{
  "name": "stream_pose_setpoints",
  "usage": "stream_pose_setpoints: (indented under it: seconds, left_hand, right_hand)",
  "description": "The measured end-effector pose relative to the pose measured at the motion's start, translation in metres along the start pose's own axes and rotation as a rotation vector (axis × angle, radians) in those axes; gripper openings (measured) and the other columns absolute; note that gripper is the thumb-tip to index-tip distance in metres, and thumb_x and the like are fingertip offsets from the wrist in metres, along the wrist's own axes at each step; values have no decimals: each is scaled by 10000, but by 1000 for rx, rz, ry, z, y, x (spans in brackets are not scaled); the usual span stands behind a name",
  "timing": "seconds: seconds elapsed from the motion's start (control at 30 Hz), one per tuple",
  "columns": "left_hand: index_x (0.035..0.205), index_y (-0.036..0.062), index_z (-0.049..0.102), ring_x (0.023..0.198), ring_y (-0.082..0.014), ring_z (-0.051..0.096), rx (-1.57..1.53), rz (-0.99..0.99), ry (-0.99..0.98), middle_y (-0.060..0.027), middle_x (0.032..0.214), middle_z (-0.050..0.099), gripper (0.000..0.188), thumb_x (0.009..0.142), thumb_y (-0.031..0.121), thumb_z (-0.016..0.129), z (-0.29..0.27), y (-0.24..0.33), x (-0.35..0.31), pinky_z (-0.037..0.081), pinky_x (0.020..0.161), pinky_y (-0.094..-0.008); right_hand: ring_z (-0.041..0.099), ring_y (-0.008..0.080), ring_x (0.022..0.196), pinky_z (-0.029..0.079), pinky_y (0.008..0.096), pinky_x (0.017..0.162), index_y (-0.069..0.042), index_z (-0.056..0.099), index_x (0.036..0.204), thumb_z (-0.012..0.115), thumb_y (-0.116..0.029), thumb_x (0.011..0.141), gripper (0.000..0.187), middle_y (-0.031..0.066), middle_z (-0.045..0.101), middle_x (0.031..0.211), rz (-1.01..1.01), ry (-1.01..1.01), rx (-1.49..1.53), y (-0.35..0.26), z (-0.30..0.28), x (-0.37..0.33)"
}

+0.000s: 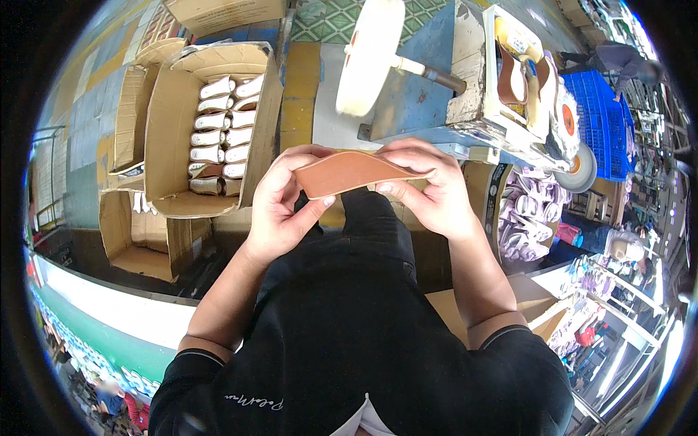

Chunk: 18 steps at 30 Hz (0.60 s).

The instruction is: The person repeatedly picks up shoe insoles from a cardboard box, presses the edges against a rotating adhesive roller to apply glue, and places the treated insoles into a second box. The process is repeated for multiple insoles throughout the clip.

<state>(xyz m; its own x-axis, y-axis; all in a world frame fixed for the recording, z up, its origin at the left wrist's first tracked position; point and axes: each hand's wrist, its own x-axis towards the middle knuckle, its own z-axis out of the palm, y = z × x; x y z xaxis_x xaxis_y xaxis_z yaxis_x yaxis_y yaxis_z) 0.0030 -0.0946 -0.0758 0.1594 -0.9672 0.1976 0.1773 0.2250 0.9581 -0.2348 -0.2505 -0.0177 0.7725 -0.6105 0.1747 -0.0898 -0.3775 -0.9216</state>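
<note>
A brown wedge shoe sole (356, 174) is held up in front of my body, one long side facing me and its upper edge curved. My left hand (283, 203) grips its left, taller end, the thumb on the lower edge. At the thinner right end, my right hand (429, 185) pinches it with the thumb below and the fingers behind. Beyond my hands stands a white buffing wheel (369, 58) on a shaft from a blue and white machine (414, 102). Similar brown soles (512, 76) with pale insides rest on top of that machine.
At left, an open cardboard box (171, 138) holds rows of soles with pale insides. A smaller carton (138, 251) sits below it. Right of me is a box of lilac shoe parts (531, 214). A grey wheel (578, 171) and blue crates (600, 123) lie farther right.
</note>
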Motion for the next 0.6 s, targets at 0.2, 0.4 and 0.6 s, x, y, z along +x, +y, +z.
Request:
stream_pose_setpoints:
  seconds: [0.2,0.4,0.6]
  left_hand:
    - [1412,10,632,1437,-264,630,-15,43,31,-169,1519,603,478,983,-134,783,5,21,-2,517,1222,-429]
    - [1405,-2,630,1422,-266,645,17,73,34,-178,1501,617,481,970,-135,787,6,36,-2,527,1214,-427]
    - [1446,-31,606,1372,-238,667,24,111,69,-178,1469,660,550,952,-99,839,9,53,-7,527,1188,-410]
  right_hand:
    - [789,288,1104,610,396,977,35,813,1205,930,-55,920,322,171,816,1190,-50,17,-12,-20,-1,1]
    - [782,279,1124,611,393,977,40,805,1227,928,-33,920,339,177,811,1203,-48,25,19,-29,0,3]
    - [752,265,1160,578,395,1032,43,736,1340,897,-23,970,409,171,795,1249,-92,143,115,-40,10,5]
